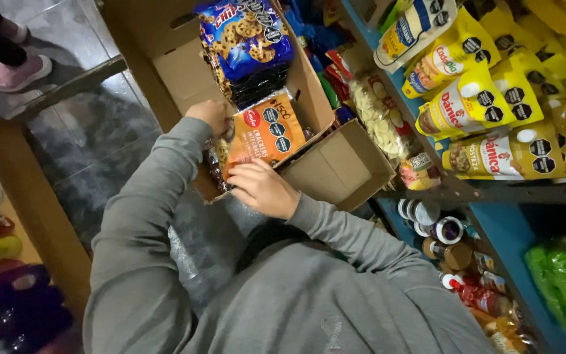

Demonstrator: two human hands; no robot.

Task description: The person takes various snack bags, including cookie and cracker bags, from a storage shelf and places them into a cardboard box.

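Fingers (247, 172) of both hands seemingly grip the orange cracker pack (264, 133) (boxed).

Orange cracker pack (264, 134): glossy plastic film, under both hands. Cardboard box (342, 167): matt brown, plain paper surface. At 12 o'clock of pack, blue cookie bag (247, 36): shiny foil-like wrap. Grey sleeve (145, 216): soft matt cloth. Floor tiles (93, 144) at 9 o'clock: polished, reflective.

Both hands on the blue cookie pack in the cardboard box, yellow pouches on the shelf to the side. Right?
Not quite. The head view shows both hands, left and right, on the orange cracker pack, not the blue cookie pack. The box and yellow pouches are as stated.
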